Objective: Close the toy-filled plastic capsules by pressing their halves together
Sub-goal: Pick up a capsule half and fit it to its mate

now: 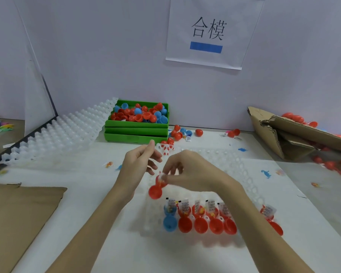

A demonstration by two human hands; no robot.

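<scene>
Over the middle of the white table (244, 253), the right hand (193, 172) pinches an open red capsule (157, 189) — glossy round plastic, one half dangling below the fingertips. The left hand (140, 162) hovers beside it, fingers loosely spread, holding nothing. Near the front edge, a clear dimpled tray (250, 186) carries a row of open capsules (200, 221) — one blue, the rest red — with packeted toys inside.

My white worktop (185, 257) carries a clear plastic cell tray (242, 174) in front of me, its near row seating open red and blue capsules (200, 223). At the back stand stacked green plastic bins (136, 133), with a second white cell tray (63, 133) leaning beside them. Flat brown cardboard (18, 213) lies at my left, a torn cardboard box (295, 133) at my right. Small blue toy figures (266, 173) lie scattered loose.
</scene>
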